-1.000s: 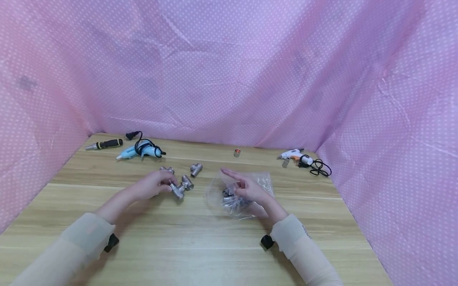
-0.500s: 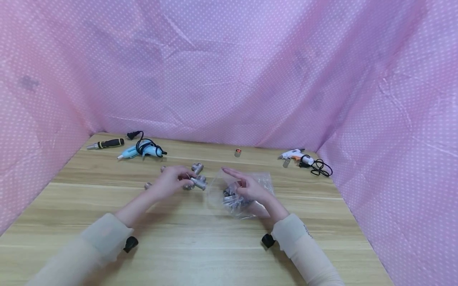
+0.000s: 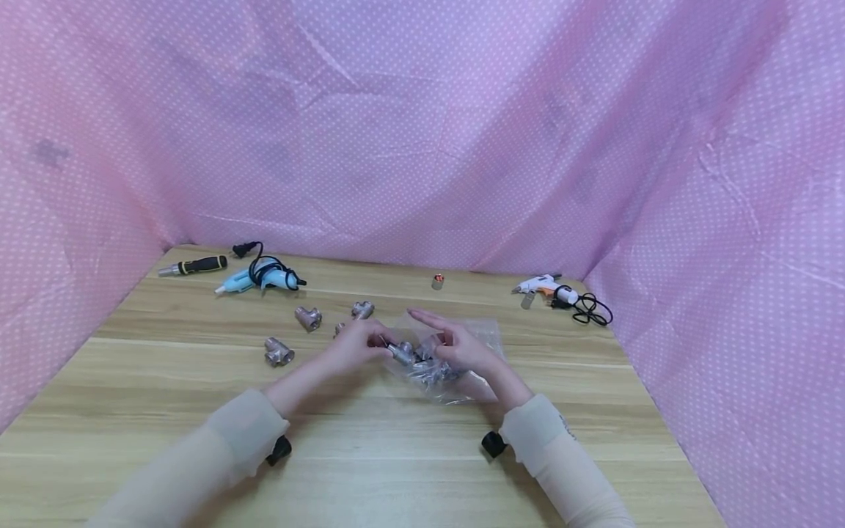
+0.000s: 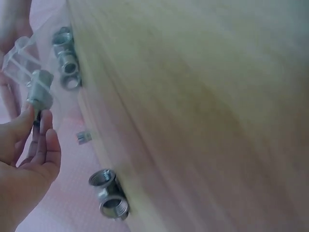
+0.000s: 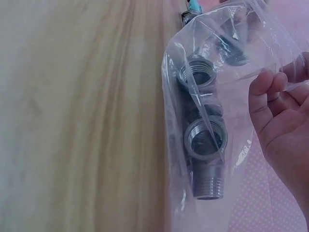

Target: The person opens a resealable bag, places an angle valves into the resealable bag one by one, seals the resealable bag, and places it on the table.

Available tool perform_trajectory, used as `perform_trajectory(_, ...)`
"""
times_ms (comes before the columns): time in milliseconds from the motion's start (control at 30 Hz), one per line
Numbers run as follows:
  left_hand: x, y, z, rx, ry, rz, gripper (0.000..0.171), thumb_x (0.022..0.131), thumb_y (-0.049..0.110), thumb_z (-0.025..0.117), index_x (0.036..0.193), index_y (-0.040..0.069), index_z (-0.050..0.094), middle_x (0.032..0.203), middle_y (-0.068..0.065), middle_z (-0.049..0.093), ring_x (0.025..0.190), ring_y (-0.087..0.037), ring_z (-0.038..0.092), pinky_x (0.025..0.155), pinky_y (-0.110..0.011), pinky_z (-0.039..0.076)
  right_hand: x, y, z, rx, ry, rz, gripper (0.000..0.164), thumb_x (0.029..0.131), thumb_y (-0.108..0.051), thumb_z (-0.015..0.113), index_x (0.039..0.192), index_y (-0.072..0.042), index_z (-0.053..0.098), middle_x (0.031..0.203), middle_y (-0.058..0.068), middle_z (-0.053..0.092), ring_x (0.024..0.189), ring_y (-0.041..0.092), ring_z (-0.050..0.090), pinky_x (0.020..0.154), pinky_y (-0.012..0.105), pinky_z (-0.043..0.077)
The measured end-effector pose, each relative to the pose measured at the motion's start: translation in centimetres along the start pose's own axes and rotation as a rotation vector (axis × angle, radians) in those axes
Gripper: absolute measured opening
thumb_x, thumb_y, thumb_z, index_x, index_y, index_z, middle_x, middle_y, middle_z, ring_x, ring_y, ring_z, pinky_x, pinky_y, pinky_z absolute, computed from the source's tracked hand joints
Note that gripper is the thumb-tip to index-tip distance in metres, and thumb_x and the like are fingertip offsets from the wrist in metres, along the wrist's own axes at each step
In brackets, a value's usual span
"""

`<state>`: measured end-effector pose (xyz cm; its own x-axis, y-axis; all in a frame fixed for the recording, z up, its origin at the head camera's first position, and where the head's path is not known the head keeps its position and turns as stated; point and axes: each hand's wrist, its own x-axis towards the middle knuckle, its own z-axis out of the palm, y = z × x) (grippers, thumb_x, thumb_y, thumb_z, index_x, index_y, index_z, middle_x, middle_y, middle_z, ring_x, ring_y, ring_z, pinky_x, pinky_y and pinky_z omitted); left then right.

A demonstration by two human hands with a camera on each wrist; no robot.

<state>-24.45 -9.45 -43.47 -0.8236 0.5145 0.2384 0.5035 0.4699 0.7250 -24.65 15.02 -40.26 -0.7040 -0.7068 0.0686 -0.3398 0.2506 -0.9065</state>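
Note:
My left hand (image 3: 354,346) pinches a silver tee pipe fitting (image 3: 400,355) between thumb and fingers, at the mouth of a clear plastic bag (image 3: 487,336). In the left wrist view that held fitting (image 4: 41,87) overlaps the bag's film. The bag's edge is gripped by my right hand (image 3: 463,349), its index finger stretched along the opening. Several threaded fittings (image 5: 206,137) lie inside the bag, seen through the plastic in the right wrist view. Left of the bag, loose tees (image 3: 279,352) lie on the wooden table, one partly hidden behind my left hand.
Along the back left are a black-handled screwdriver (image 3: 202,265) and a light blue glue gun (image 3: 260,277) with its cord wound round it. A small clear container (image 3: 438,282) stands at the back. A white glue gun (image 3: 546,287) lies at right. Pink dotted cloth (image 3: 422,147) hangs behind the table.
My left hand has carried the tee fitting from the loose fittings rightward to the bag's mouth, uncovering two tees at left. My right hand has stayed at the bag.

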Motion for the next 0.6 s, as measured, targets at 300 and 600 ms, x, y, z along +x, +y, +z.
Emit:
perform_trajectory(300,1.2,-0.4,0.8,0.000,-0.110,-0.020,0.025,0.077,0.011,0.075,0.102,0.007,0.070,0.097,-0.004,0.070,0.084,-0.012,0.066,0.077,-0.023,0.054,0.1,0.0,0.2,-0.040,0.005,0.005,0.072,0.082,0.014,0.047,0.148,-0.010,0.029,0.154,0.007,0.027,0.056,0.014,0.042,0.046,0.025,0.042)
perform_trajectory(600,1.0,-0.2,1.3,-0.106,-0.270,0.031,0.041,0.079,0.000,0.070,0.119,0.001,0.060,0.113,-0.011,0.067,0.097,-0.018,0.066,0.085,-0.023,0.053,0.2,0.2,0.5,-0.058,-0.004,-0.026,0.071,0.082,0.013,0.047,0.148,-0.009,0.030,0.154,0.007,0.027,0.050,0.038,0.035,0.043,0.042,0.041)
